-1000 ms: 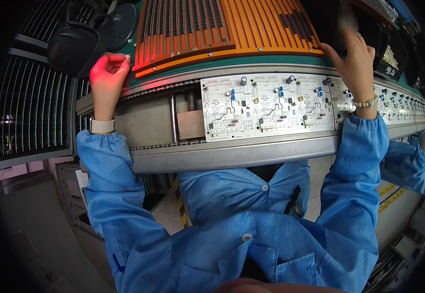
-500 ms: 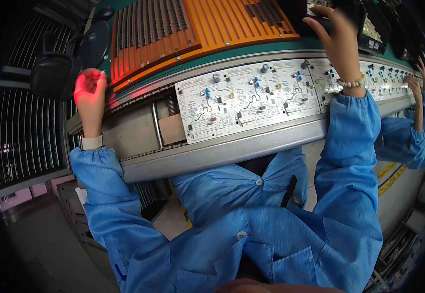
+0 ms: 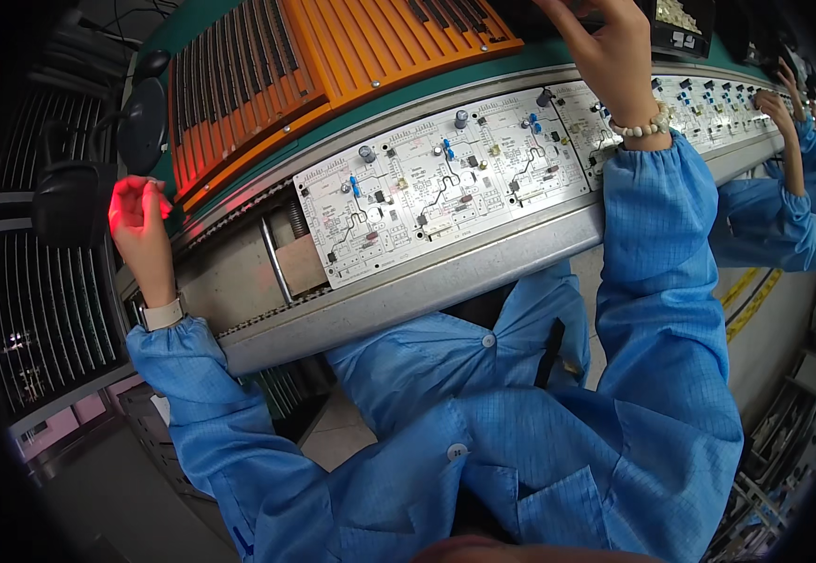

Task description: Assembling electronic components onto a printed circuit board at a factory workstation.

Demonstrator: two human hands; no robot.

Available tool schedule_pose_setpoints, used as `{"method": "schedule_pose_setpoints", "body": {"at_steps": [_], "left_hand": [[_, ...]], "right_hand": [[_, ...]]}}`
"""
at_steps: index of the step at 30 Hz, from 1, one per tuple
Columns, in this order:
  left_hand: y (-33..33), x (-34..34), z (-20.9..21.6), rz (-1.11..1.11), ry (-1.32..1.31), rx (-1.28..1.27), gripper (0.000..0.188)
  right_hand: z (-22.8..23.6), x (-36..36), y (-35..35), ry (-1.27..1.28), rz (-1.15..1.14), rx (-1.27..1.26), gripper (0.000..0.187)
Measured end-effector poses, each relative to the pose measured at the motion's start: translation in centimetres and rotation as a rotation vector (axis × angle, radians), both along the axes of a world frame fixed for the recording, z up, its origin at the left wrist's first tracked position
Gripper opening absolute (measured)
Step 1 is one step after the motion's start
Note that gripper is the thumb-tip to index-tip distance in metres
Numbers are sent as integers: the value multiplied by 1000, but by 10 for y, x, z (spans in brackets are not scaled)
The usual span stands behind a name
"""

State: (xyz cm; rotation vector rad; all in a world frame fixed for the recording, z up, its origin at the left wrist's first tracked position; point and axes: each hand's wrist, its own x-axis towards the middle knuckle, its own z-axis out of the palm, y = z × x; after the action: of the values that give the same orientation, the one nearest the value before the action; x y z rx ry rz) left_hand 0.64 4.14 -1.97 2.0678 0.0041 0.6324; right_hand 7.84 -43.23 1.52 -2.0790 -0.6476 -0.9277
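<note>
My left hand (image 3: 141, 223), lit red, is raised over the left end of the conveyor, beside the corner of the orange rack. Its fingers are curled together, and what they hold, if anything, is too small to make out. At the top edge my right hand (image 3: 612, 58) reaches past the conveyor toward dark bins; its fingertips are cut off, so its grip is hidden. Between my arms a white circuit board (image 3: 398, 220) lies on the conveyor, fitted with blue parts, dark cylindrical capacitors and small components. More white boards (image 3: 699, 105) continue to the right.
The conveyor's metal rail (image 3: 427, 289) runs along my front. Behind it stands an orange slotted rack (image 3: 351, 61) holding dark strips, on a green mat (image 3: 408, 105). A black bin (image 3: 685, 33) holds pale parts. At far right a co-worker's hand (image 3: 776, 111) is over the boards.
The view has shifted, with the boards appearing further left and tilted. My left hand has moved lower and left in the picture. My right hand reaches further out of the top edge.
</note>
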Motion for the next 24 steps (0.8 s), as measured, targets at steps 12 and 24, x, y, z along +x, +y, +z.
{"method": "schedule_pose_setpoints", "body": {"at_steps": [12, 24], "left_hand": [[-70, -32, 6, -227, -154, 269, 17], [-120, -39, 11, -684, 548, 245, 14]], "right_hand": [[-4, -4, 1, 35, -24, 58, 11], [5, -14, 11, 95, 108, -10, 12]]}}
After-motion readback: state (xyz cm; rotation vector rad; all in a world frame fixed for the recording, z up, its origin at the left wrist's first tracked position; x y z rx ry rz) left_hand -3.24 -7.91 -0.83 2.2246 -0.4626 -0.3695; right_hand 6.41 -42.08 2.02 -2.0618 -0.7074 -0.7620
